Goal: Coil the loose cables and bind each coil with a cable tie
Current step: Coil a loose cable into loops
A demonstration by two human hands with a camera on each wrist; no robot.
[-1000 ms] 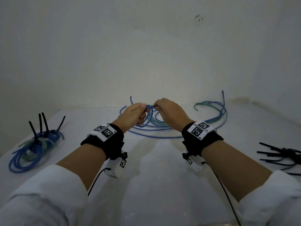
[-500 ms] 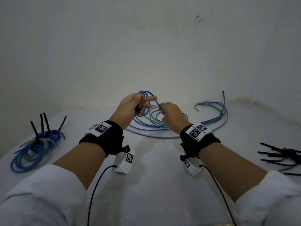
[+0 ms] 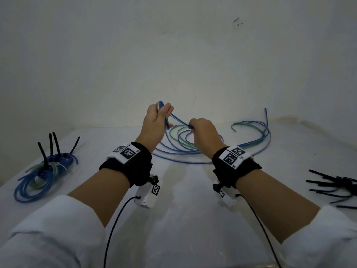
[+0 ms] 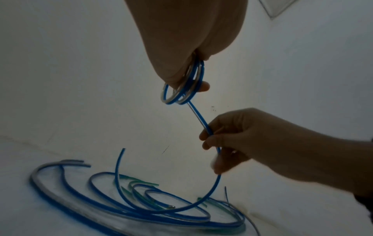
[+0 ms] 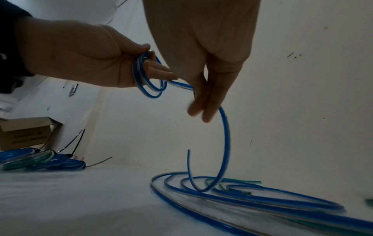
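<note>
The left hand [image 3: 154,120] was raised above the bench [image 3: 183,219], fingers curled round small loops of a blue cable [image 4: 198,119]. The right hand [image 3: 204,132] pinched the same cable lower down. More loose cables [image 3: 193,151] lay beneath.

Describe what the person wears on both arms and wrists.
Both forearms emerge from pushed-up white sleeves. Each wrist carries a black strap topped by a white square-coded marker tag. Beneath hangs a small white camera unit trailing a thin black cable.
</note>
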